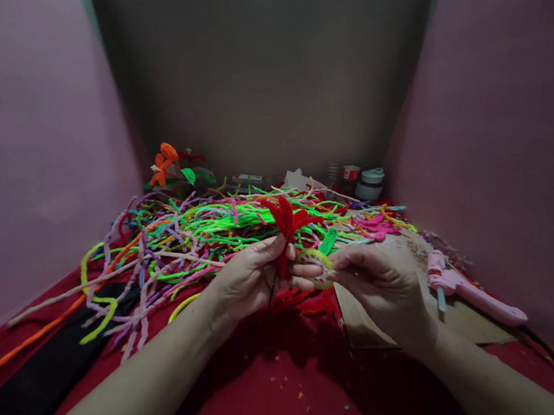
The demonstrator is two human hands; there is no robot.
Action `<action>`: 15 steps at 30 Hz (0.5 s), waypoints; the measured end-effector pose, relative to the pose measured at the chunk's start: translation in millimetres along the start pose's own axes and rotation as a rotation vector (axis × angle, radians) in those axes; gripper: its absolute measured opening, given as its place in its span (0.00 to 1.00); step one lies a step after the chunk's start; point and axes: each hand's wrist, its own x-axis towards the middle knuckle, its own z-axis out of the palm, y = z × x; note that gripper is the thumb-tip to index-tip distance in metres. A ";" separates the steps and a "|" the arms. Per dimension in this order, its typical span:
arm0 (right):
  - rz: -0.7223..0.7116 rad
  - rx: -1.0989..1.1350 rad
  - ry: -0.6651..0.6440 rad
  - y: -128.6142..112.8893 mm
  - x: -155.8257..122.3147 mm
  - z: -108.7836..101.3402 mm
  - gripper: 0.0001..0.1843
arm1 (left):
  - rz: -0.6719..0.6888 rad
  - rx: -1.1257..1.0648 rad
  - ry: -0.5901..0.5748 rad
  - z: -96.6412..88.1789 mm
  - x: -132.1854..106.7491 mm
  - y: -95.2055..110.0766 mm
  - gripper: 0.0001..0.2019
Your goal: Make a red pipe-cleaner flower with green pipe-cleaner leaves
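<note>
My left hand (pixel 257 275) pinches a red pipe-cleaner flower (pixel 285 216) by its base, petals pointing up and outward. A thin dark stem hangs below that hand. Between the thumb and fingers of my right hand (pixel 381 282) is a small roll of tape (pixel 319 267) with a yellow-green rim, close to the flower's base. Some left fingers reach behind or into the ring; which one is hard to tell. A green leaf shape (pixel 329 241) of pipe cleaner shows just beyond the roll. Red pipe-cleaner pieces (pixel 311 303) lie on the cloth below the hands.
A large heap of coloured pipe cleaners (pixel 228 216) spreads behind the hands. At right, a pink glue gun (pixel 474 292) rests on cardboard (pixel 368 323). Orange flowers (pixel 163 163) stand at back left, a lidded jar (pixel 370 184) at back right. A black item (pixel 43 384) lies left.
</note>
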 end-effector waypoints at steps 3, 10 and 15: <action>0.020 0.056 -0.004 4.3 -2.6 0.5 0.15 | 0.002 -0.012 0.018 1.0 -0.6 0.2 0.16; -0.061 -0.050 0.002 1.4 -0.6 -1.5 0.12 | -0.011 -0.026 0.028 2.9 -0.7 0.7 0.16; -0.088 -0.067 0.034 -2.1 1.2 -0.9 0.09 | -0.017 -0.003 0.019 1.3 -0.5 -1.5 0.16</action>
